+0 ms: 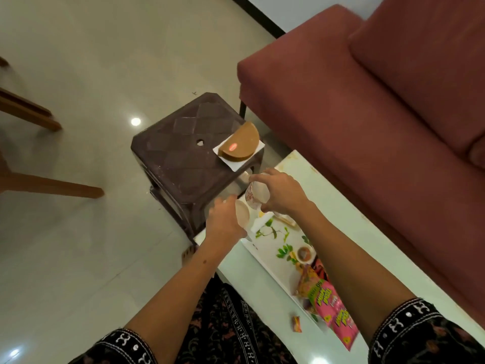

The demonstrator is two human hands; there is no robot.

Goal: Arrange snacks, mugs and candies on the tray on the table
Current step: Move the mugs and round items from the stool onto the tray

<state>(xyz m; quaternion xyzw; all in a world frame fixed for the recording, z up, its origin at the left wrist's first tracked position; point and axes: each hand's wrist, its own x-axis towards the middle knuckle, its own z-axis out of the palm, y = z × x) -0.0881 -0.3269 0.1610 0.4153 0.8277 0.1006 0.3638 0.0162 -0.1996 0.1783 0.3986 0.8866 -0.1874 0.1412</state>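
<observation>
In the head view, my left hand [225, 219] was at the centre of the frame, fingers curled round a pale mug [242, 213] whose open mouth faced right. Just above and to the right, my right hand [282, 193] gripped a second mug [257, 194], tipped on its side with its mouth turned toward me and a red pattern on its wall. The two mugs were close together, above the far end of the tray [273, 254].

The tray, white with green leaf prints, lay on the pale table [338, 206], running from the centre toward the lower right. On it sat a small bowl [304, 254] with something brown inside, and nearer me the pink and yellow snack packets [326, 303], one packet hanging over the tray's edge. A small wrapped candy [296, 324] lay on the table just left of the packets.

Above the hands stood a brown stool [183, 153], carrying a half-round brown block [239, 146] on white paper. A red sofa [367, 101] filled the upper right.
</observation>
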